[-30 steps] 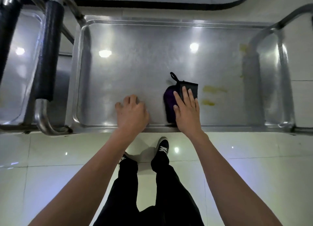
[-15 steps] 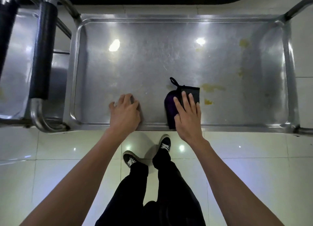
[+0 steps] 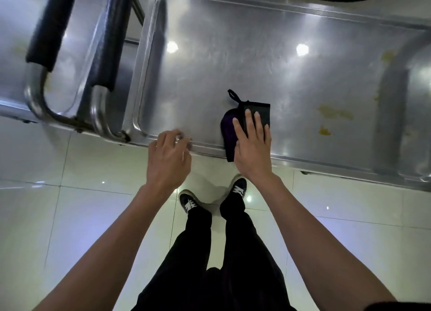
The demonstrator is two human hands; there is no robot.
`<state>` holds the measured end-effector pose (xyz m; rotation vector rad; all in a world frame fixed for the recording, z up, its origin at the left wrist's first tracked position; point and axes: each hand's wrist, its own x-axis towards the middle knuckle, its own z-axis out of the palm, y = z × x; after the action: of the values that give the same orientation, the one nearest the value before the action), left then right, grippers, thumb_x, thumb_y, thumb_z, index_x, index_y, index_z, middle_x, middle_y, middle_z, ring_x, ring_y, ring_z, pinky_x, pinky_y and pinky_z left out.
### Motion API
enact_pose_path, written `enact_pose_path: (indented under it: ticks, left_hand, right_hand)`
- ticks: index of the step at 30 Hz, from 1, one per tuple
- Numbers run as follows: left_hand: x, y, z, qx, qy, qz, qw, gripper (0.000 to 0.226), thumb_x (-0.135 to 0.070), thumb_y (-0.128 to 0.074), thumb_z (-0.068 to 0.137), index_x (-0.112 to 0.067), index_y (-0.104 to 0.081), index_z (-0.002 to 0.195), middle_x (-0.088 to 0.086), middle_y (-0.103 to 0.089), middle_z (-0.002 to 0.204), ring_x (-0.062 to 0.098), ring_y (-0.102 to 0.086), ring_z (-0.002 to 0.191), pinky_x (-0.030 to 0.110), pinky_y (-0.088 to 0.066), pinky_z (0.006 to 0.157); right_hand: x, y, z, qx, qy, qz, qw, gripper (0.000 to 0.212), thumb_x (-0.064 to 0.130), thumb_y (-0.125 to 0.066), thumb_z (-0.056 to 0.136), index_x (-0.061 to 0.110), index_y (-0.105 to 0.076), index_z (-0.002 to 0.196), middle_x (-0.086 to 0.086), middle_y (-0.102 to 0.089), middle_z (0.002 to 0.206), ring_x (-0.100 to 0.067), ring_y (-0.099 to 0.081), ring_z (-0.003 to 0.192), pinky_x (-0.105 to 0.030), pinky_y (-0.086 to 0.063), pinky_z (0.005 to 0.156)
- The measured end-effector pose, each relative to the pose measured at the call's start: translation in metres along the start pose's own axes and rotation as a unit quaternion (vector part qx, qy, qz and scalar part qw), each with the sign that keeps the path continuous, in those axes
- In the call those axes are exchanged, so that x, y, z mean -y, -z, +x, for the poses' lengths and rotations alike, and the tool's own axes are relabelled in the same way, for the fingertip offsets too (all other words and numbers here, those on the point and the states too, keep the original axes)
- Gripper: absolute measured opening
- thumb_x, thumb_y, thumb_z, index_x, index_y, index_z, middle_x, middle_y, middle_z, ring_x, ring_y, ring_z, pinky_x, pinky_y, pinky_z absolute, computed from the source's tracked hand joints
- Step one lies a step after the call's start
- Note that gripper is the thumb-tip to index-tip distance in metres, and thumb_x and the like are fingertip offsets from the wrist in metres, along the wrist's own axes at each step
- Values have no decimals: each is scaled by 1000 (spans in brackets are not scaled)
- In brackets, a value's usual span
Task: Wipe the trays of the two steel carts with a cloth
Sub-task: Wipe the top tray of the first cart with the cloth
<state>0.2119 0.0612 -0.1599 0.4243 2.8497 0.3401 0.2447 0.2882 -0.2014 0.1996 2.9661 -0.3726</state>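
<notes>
A folded black and purple cloth (image 3: 258, 111) with a small loop lies on the steel cart tray (image 3: 233, 61), at its near edge. My right hand (image 3: 253, 142) lies flat on the cloth, fingers straight, pressing it down. My left hand (image 3: 169, 156) hovers at the tray's near rim, left of the cloth, fingers loosely curled and blurred, holding nothing. Yellow stains (image 3: 334, 112) mark the tray to the right of the cloth. A second steel cart's tray (image 3: 14, 26) shows at the far left.
Two black-padded cart handles (image 3: 46, 28) on steel tubes stand between the two trays at the left. White glossy floor tiles (image 3: 70, 217) lie below. My legs and dark shoes (image 3: 189, 202) stand close to the cart's near edge.
My left hand has lifted off the tray and drawn back to its near rim. The right hand stays flat on the cloth. The view has tilted and shifted.
</notes>
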Motion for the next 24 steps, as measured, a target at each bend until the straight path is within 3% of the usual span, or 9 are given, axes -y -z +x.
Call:
enact_pose_path:
  ticks: [3,11,17,20,24]
  left_hand:
    - [25,1,-17,-18,25,-2,1000,30,-17,-60,91,-18,-67,120,6,-55,128,28,-48,124,48,-41,98]
    - [61,-1,-25,-38,-12,1,999,42,-12,-60,87,-12,-65,128,3,-60,133,25,-57,121,45,-44,94]
    - [82,0,-32,-22,32,0,999,57,-13,-62,84,-29,-57,138,12,-44,144,34,-37,139,52,-34,110]
    - [91,0,-33,-28,41,0,999,56,-16,-63,84,-20,-53,139,12,-47,144,31,-40,139,48,-35,109]
    - [109,7,-25,-32,26,10,999,49,-14,-59,83,-12,-58,132,6,-57,135,24,-51,130,41,-41,97]
  right_hand:
    - [30,-7,8,3,22,-14,1000,69,18,-48,94,24,-22,157,-9,0,167,-30,5,154,-55,-9,122]
    - [97,-20,31,19,60,-7,998,67,17,-47,98,25,-19,158,-6,4,167,-27,8,154,-52,-4,123]
    - [137,-27,50,38,94,-4,995,69,15,-47,98,27,-15,159,-4,8,167,-25,12,153,-50,0,123]
    - [152,-30,57,36,115,-4,993,66,14,-45,99,27,-18,158,-4,5,168,-25,10,153,-51,-2,123]
    - [175,-35,70,40,149,5,988,66,14,-49,97,28,-23,157,-3,-1,168,-23,5,154,-50,-5,123]
